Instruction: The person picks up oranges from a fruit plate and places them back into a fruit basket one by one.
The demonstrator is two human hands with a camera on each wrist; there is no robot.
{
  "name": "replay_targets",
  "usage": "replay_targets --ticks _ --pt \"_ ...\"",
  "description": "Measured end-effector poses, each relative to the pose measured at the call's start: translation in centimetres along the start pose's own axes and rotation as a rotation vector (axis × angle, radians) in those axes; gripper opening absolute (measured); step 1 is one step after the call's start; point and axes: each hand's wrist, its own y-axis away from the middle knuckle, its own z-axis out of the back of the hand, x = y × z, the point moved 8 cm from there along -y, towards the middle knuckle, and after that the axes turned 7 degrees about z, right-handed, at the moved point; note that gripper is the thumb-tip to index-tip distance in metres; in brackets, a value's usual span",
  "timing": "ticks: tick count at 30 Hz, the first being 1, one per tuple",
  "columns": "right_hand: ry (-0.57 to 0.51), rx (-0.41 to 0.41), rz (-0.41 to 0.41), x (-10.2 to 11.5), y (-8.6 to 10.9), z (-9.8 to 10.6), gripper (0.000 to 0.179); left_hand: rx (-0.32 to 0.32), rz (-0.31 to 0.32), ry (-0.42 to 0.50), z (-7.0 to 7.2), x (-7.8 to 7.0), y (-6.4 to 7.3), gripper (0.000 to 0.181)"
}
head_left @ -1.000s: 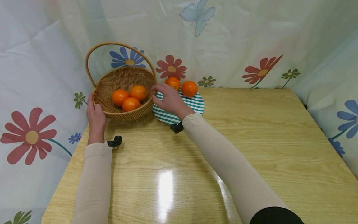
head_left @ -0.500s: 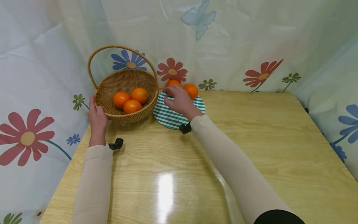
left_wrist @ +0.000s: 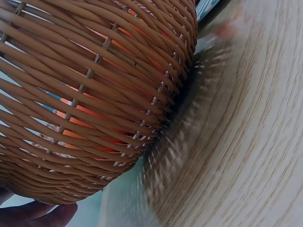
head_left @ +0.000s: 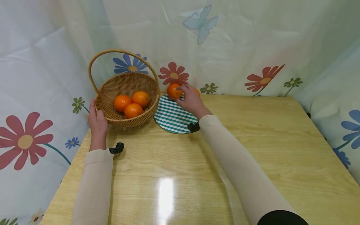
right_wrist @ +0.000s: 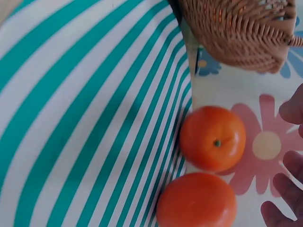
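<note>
My left hand (head_left: 98,125) grips the left rim of a wicker basket (head_left: 123,82) with a tall hoop handle; in the left wrist view its fingertips (left_wrist: 59,215) show against the woven side. Three oranges (head_left: 133,110) lie inside the basket. My right hand (head_left: 192,101) hovers over a round green-and-white striped placemat (head_left: 171,120), its thumb and fingers spread and holding nothing. Two more oranges sit at the mat's far edge: the left orange (head_left: 172,91) is at the fingertips, while the right orange (head_left: 198,91) is mostly hidden behind the hand.
A wooden table (head_left: 253,150) carries everything and reaches far to the right. A flowered curtain (head_left: 233,47) hangs right behind the basket and mat. Each wrist wears a small black camera mount (head_left: 116,148).
My right hand has drawn away from the basket's right rim, moving right over the placemat to the oranges there. My left hand keeps its grip on the basket.
</note>
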Motion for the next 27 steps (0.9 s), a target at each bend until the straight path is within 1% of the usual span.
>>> replay_targets --ticks 5,10,16,19,23,27 --pt "0.046 0.012 -0.077 -2.2 -0.3 -0.3 0.053 -0.024 -0.016 0.000 0.0 0.2 0.2 0.059" --pt "0.052 0.027 -0.108 -3.4 -0.7 -0.2 0.056 -0.030 -0.020 -0.001 0.1 0.0 0.1 0.059" --pt "0.088 0.029 -0.154 -5.4 -1.4 0.0 0.060 -0.012 0.001 0.037 -0.1 -0.2 -0.2 0.059" --pt "0.101 0.036 -0.182 -6.2 -1.7 0.0 0.064 -0.008 -0.002 0.029 -0.1 -0.3 -0.3 0.059" --pt "0.088 0.079 -0.198 -6.7 -1.8 -0.5 0.070 -0.027 -0.011 0.007 0.3 -0.4 -0.3 0.060" --pt "0.095 0.113 -0.201 -7.4 -1.3 -1.0 0.071 -0.026 0.003 -0.001 0.1 -0.1 -0.4 0.060"
